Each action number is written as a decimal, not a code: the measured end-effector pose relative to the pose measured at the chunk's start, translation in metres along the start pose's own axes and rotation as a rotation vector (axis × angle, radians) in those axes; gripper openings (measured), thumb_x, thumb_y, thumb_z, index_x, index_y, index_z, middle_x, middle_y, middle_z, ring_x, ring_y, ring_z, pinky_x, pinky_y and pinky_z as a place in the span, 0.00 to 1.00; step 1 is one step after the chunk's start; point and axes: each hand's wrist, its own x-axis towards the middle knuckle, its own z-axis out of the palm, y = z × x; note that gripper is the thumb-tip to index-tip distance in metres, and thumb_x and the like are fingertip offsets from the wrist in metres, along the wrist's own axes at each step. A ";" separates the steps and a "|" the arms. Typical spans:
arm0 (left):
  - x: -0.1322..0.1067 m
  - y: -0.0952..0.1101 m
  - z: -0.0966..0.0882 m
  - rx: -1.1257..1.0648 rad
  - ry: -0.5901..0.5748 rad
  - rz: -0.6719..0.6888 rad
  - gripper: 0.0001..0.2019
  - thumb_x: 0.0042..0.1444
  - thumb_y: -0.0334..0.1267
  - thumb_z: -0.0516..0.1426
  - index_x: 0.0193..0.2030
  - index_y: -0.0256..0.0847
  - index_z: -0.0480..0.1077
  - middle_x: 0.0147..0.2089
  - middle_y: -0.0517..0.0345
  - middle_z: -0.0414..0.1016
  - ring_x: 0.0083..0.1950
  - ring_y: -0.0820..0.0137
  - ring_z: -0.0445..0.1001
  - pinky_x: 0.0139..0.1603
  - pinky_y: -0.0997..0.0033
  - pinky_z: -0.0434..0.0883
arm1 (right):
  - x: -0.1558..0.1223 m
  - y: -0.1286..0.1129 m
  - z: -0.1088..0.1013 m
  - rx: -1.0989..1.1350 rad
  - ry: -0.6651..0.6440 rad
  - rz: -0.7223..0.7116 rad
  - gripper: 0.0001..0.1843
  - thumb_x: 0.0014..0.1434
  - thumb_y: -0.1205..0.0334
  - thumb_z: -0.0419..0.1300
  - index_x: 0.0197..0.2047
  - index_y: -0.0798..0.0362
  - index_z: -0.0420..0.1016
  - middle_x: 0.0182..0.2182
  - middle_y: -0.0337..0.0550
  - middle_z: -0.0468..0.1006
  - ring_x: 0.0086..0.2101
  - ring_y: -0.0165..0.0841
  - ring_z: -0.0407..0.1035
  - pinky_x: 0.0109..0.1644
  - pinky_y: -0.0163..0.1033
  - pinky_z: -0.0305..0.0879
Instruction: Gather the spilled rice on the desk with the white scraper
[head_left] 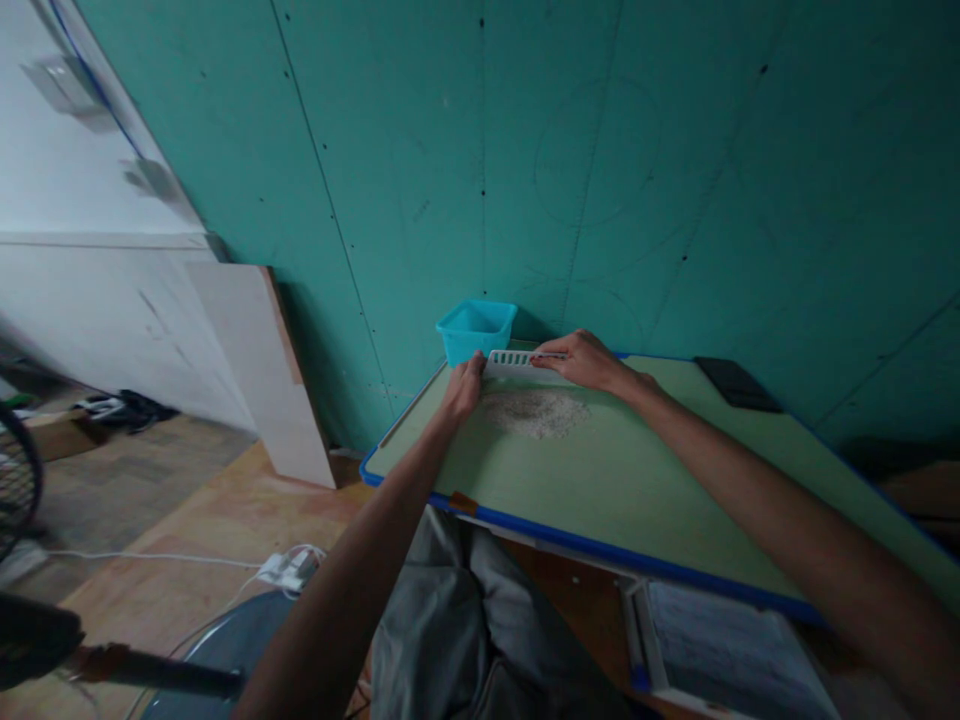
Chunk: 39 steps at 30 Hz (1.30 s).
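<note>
Both hands hold a white plastic basket-like piece (517,370) with a row of slots along its upper edge; its full shape is hard to make out. My left hand (468,382) grips its left end, close to a turquoise plastic tub (478,325). My right hand (581,358) is closed on the right end, fingers over the slotted edge. Just in front of the piece, a spread pile of pale, grain-like bits (538,412) lies on the light green tabletop (637,470). The tub stands upright at the table's back left, against the wall.
A dark flat phone-like object (737,384) lies at the table's back right. The green wall (420,150) rises directly behind. A pale board (262,370) leans there at left. Below left are a round stool (217,650), a white power strip (289,570) and cables.
</note>
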 end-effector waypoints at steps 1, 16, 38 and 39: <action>-0.001 0.003 0.000 0.002 0.004 -0.023 0.25 0.77 0.57 0.49 0.31 0.49 0.72 0.34 0.54 0.77 0.40 0.57 0.75 0.50 0.57 0.75 | -0.001 0.000 0.002 -0.015 0.012 0.008 0.14 0.77 0.51 0.70 0.54 0.42 1.00 0.46 0.44 0.98 0.44 0.43 0.87 0.43 0.41 0.66; -0.007 0.015 -0.004 0.030 -0.034 -0.061 0.38 0.76 0.67 0.42 0.34 0.43 0.82 0.42 0.38 0.90 0.47 0.48 0.84 0.55 0.50 0.77 | 0.001 -0.004 0.004 0.217 -0.144 -0.052 0.15 0.74 0.51 0.73 0.55 0.45 1.01 0.50 0.44 0.98 0.48 0.44 0.90 0.50 0.41 0.77; -0.002 0.018 -0.004 -0.257 0.227 -0.112 0.48 0.59 0.93 0.41 0.27 0.48 0.73 0.36 0.35 0.86 0.33 0.55 0.83 0.43 0.53 0.80 | 0.005 0.007 0.028 0.307 -0.159 -0.221 0.21 0.67 0.73 0.67 0.50 0.44 1.00 0.56 0.47 0.97 0.60 0.43 0.91 0.69 0.49 0.83; -0.002 0.018 -0.004 -0.245 0.219 -0.111 0.49 0.58 0.94 0.40 0.27 0.49 0.73 0.37 0.35 0.85 0.34 0.55 0.82 0.43 0.53 0.80 | 0.006 0.009 0.025 0.296 -0.156 -0.216 0.23 0.65 0.75 0.65 0.50 0.44 1.00 0.55 0.45 0.98 0.59 0.42 0.91 0.69 0.48 0.83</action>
